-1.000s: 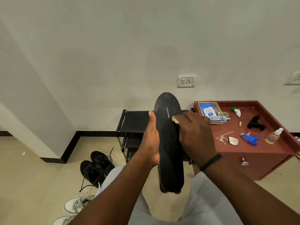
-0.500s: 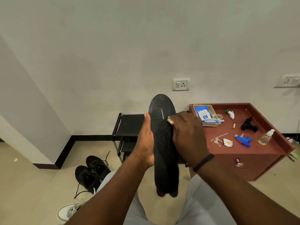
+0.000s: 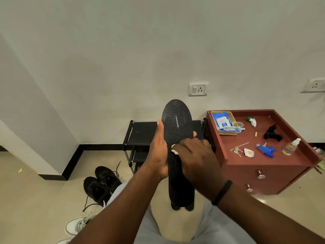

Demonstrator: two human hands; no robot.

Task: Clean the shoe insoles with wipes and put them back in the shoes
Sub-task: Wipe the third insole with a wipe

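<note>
Black insole [image 3: 176,127] upright, left hand [image 3: 158,152] gripping its edge (thumb along left side, fingers behind), right hand [image 3: 195,159] clenched on a white wipe [image 3: 174,149] pressed against its middle, toe end above both hands.

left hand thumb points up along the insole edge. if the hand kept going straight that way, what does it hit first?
Probably nothing near: above the left hand gripping the insole there is only open air, then the wall. The shoe rack sits behind and lower. Depth is unclear.
</note>
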